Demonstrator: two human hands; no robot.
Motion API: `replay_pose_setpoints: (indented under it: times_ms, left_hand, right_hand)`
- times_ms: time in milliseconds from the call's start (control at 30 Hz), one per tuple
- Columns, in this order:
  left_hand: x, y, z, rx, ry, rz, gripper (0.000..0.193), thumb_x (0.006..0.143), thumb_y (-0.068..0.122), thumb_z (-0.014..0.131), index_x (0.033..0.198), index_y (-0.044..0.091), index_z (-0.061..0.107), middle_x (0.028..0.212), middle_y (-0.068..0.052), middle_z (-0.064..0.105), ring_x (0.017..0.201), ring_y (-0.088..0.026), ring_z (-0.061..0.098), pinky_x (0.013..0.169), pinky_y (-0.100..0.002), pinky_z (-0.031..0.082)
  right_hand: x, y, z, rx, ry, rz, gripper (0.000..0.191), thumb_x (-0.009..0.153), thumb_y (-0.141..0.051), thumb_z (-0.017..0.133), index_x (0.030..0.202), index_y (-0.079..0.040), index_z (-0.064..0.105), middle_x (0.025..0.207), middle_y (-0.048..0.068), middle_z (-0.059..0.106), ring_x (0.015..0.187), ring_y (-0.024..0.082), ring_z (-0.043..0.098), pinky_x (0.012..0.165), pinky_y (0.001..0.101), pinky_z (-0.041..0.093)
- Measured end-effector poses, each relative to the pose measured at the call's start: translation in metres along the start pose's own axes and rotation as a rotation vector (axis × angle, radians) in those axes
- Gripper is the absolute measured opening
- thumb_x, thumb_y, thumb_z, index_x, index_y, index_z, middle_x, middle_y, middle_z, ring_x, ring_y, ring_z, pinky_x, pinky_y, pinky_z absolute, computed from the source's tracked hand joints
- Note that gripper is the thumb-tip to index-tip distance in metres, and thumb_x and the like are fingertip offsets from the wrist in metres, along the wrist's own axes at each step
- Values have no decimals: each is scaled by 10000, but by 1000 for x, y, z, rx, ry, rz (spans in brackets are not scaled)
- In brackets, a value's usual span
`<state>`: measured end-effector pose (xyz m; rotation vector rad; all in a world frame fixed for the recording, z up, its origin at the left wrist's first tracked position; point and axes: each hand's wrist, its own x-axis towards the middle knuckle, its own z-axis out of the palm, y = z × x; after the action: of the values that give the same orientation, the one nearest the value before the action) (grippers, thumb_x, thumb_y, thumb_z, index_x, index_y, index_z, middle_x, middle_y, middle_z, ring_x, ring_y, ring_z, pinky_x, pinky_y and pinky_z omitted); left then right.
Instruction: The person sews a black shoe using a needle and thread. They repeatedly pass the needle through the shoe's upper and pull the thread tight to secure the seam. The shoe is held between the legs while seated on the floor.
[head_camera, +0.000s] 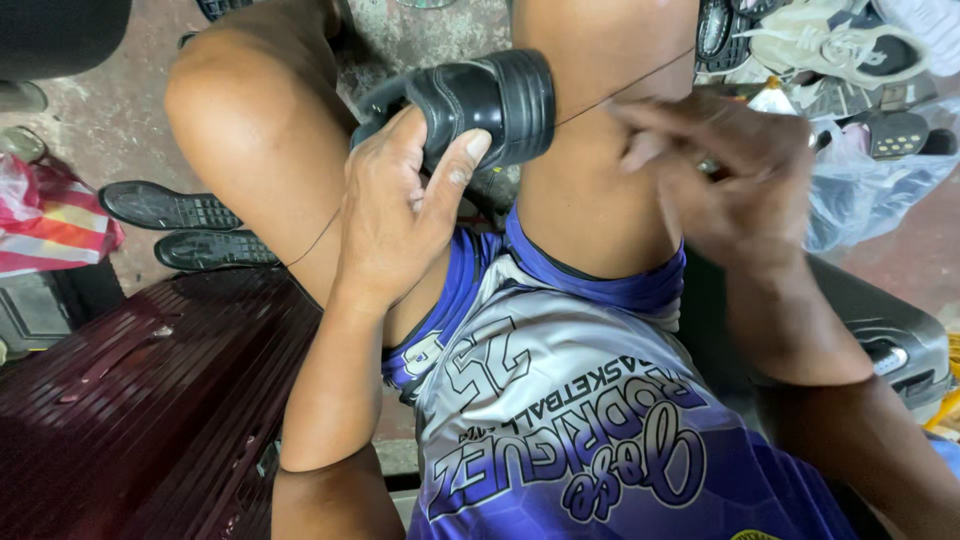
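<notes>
I see my left hand (400, 215) wrapped around a black shoe (470, 100), thumb pressed on its side and fingers behind it, so that grip is closed firmly on the shoe. The shoe sits between my two bare knees, its ribbed sole turned toward the right knee, held up off the floor above my lap.

My right hand (730, 175) is raised just beside the right knee, fingers pinched together on a thin dark thread (620, 95). The thread runs taut from the pinch across the knee to the shoe's sole edge. Another stretch of thread crosses my left thigh below the left wrist. A small bright bit shows between the right fingers; I cannot tell what it is.

I wear blue and grey sports shorts (560, 400) with lettering. To my left stands a dark red ribbed case (150, 400), and past it on the concrete floor (110, 110) lies a pair of black soles (190, 230) beside a striped red bag (50, 225). At the upper right there is a heap of shoes, among them a pale sneaker (830, 45), and a clear plastic bag (870, 190).
</notes>
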<state>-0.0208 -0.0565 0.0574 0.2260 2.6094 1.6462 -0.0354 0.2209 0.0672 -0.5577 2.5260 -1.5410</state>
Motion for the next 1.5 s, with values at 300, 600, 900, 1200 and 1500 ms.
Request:
replay_pose_setpoints:
  times_ms: [300,600,900,1200,1500]
  left_hand:
    - [0,-2,9,-47,-31,-29,183,1068,160,661,1182,18,649,1002,-176,699,882,-348,695,819,-393,541]
    - [-6,-12,10,-86,-22,3,187,1093,149,651,1229,21,636,1070,-165,695,951,-340,714,859,-392,550]
    - [-12,-21,7,-79,5,105,191,1099,156,673,1220,18,619,1076,-170,684,983,-392,682,855,-431,543]
    - [-21,-41,17,115,39,151,317,1023,209,748,876,-36,612,881,-221,631,794,-418,645,675,-483,516]
    - [-19,-61,11,53,54,188,252,1010,167,721,867,-28,650,841,-196,627,756,-401,642,676,-490,512]
  right_hand:
    - [10,-16,25,-244,-108,-95,282,1015,41,685,1279,-52,720,1142,119,750,912,205,760,778,295,603]
    - [21,-41,28,-396,-126,-127,296,948,45,688,1231,-39,706,1157,160,724,937,298,741,791,353,596]
    - [24,-65,32,-706,-271,-71,375,932,-23,687,1300,-95,688,1038,81,722,799,284,710,662,396,548]
    - [45,-90,40,-966,-432,-253,382,815,-185,776,1158,-46,683,955,64,688,691,229,691,497,367,498]
    - [67,-84,53,-1016,-549,-295,345,867,-193,763,1164,-31,695,911,107,703,570,268,644,445,385,461]
